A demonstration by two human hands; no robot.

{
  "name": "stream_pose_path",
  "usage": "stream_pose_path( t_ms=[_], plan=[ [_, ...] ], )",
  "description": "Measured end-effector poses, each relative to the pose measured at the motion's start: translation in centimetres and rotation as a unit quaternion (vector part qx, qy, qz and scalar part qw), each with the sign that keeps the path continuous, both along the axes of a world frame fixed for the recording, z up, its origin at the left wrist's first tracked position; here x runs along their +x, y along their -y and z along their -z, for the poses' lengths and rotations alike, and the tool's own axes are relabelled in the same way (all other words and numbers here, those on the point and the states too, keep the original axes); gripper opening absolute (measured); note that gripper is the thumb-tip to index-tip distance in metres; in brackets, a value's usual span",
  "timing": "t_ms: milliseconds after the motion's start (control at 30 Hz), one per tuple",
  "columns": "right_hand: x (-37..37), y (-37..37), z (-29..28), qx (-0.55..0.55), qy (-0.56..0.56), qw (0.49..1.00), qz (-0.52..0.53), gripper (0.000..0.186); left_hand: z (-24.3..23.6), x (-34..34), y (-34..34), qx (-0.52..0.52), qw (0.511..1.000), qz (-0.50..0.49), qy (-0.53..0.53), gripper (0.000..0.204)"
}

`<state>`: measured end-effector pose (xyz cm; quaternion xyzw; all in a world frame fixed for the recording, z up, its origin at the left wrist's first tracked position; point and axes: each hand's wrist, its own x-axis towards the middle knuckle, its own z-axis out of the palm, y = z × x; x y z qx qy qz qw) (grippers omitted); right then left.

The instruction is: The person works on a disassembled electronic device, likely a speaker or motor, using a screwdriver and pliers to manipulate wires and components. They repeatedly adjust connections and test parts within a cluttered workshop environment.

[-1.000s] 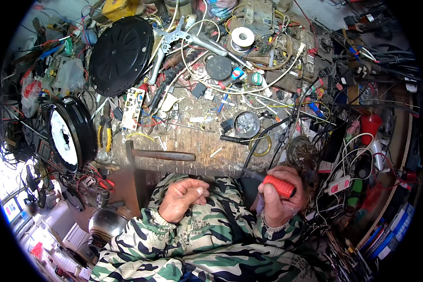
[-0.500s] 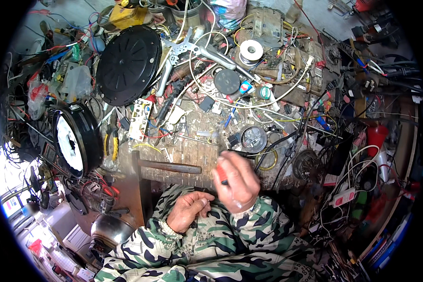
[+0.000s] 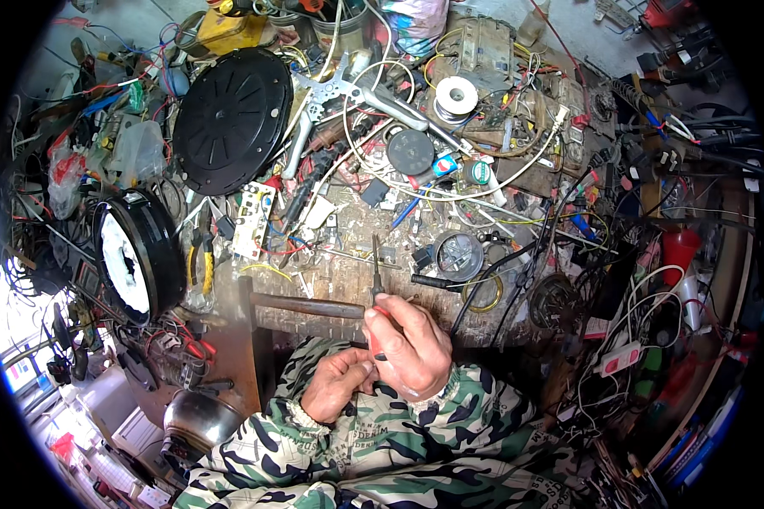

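My right hand [image 3: 412, 348] is wrapped round a red-handled tool [image 3: 377, 270] with a slim, dark metal shaft that narrows toward its far end. The shaft points away from me over the bench edge; whether it is a screwdriver or another pointed tool is not clear. Close beside it, over my lap, my left hand [image 3: 335, 386] is closed, thumb and fingers pinched together near the handle's lower end. Anything between those fingers is hidden. Just left of the shaft, a hammer [image 3: 310, 304] with a wooden handle lies along the front of the worn workbench [image 3: 331, 321].
Yellow-handled pliers [image 3: 202, 259], a circuit board [image 3: 252, 219] and a round tin of small parts [image 3: 458, 254] lie on the bench. Behind them are a black disc [image 3: 233, 119], a solder spool [image 3: 455, 97] and tangled cables. A black wheel rim [image 3: 157, 250] stands at left.
My right hand has moved left and slightly nearer me, beside my left hand. The tool's shaft, indistinct before, now shows pointing away. My left hand stays nearly in place.
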<state>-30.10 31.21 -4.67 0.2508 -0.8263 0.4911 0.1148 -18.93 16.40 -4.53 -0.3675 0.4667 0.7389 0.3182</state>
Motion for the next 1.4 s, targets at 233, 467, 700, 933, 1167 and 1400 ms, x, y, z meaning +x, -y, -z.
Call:
stream_pose_path(
  t_ms=[233,467,700,933,1167,1400],
  plan=[
    [0.3,-1.8,-2.3,0.019,0.061,0.997,0.042,0.041,0.9,0.0,0.2,-0.004,1.0,-0.008,0.001,0.023],
    [1.0,-2.3,-2.5,0.016,0.088,0.995,0.037,0.043,1.2,0.1,0.3,-0.009,1.0,-0.018,-0.007,0.025],
    [3.5,-3.6,-3.7,-0.039,0.098,0.994,0.009,0.037,1.2,-2.1,0.1,0.019,0.995,-0.09,-0.046,0.033],
    [3.6,-4.6,-4.2,-0.086,0.085,0.992,0.036,0.037,1.6,-6.0,0.4,0.007,0.988,-0.103,-0.111,0.042],
    [2.5,-7.4,-4.9,-0.057,0.067,0.979,0.184,0.028,1.9,-5.2,1.0,-0.014,0.993,-0.102,-0.053,0.021],
    [0.6,-8.4,-4.4,0.006,0.067,0.967,0.247,0.029,2.4,-4.5,0.9,-0.003,0.996,-0.09,-0.03,0.015]
  ],
)
